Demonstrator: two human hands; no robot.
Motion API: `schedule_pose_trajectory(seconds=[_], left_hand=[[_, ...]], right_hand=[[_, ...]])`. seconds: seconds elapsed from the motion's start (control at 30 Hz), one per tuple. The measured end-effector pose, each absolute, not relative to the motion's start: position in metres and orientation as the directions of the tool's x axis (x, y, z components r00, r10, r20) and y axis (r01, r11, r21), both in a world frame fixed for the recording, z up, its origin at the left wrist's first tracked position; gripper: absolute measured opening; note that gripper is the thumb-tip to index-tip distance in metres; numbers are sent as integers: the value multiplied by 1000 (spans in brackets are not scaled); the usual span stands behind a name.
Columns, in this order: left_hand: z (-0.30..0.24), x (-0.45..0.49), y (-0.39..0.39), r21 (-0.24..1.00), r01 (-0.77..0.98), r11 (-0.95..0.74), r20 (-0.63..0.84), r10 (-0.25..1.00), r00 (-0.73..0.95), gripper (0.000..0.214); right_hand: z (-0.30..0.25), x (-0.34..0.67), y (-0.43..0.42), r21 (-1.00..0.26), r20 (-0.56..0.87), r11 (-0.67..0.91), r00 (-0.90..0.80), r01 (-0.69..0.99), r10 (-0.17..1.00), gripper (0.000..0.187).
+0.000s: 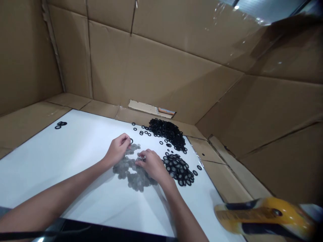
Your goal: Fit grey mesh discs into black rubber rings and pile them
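Many grey discs (137,179) between hands (118,148) (153,165)

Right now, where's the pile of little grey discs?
In the head view, the grey discs lie just below centre on the white surface, by the left hand and right hand, left of the heap of grey-centred black rings.

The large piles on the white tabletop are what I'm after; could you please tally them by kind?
Pile of black rings: 1
Loosely spread pile of grey discs: 1
Pile of black rings with grey centres: 1
Total: 3
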State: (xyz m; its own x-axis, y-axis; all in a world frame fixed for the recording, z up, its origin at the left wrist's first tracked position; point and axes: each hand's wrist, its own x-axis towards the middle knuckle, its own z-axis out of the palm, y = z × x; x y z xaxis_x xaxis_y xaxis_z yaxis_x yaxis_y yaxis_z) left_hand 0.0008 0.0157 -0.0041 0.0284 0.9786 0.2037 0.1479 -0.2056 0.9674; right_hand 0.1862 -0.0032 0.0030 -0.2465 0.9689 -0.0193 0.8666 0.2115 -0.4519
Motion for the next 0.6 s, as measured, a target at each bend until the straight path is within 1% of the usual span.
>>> schedule_pose_trajectory(seconds=[0.03, 0.07, 0.2, 0.37, 0.47, 0.6], left_hand=[[-3, 1, 16, 969, 143, -201, 200, 980, 20, 24], [-2, 2, 15, 971, 137, -194, 194, 981, 13, 24], [0, 4, 13, 977, 127, -172, 173, 985, 2, 23], [-2, 5, 12, 976, 136, -168, 167, 986, 13, 23], [-3, 5, 12, 973, 148, -179, 177, 984, 29, 21], [-4, 5, 12, 968, 162, -193, 187, 981, 47, 21]], right_hand=[[1, 186, -3, -419, -36, 220, -259, 881, 965, 22], [-1, 185, -2, -413, -41, 227, -267, 882, 963, 20], [-7, 181, 0, -439, 1, 257, -286, 861, 958, 16], [-1, 179, -2, -418, 45, 262, -269, 870, 962, 25], [4, 179, -3, -470, 35, 229, -241, 852, 970, 22], [5, 181, -1, -592, 43, 192, -207, 783, 977, 11]])
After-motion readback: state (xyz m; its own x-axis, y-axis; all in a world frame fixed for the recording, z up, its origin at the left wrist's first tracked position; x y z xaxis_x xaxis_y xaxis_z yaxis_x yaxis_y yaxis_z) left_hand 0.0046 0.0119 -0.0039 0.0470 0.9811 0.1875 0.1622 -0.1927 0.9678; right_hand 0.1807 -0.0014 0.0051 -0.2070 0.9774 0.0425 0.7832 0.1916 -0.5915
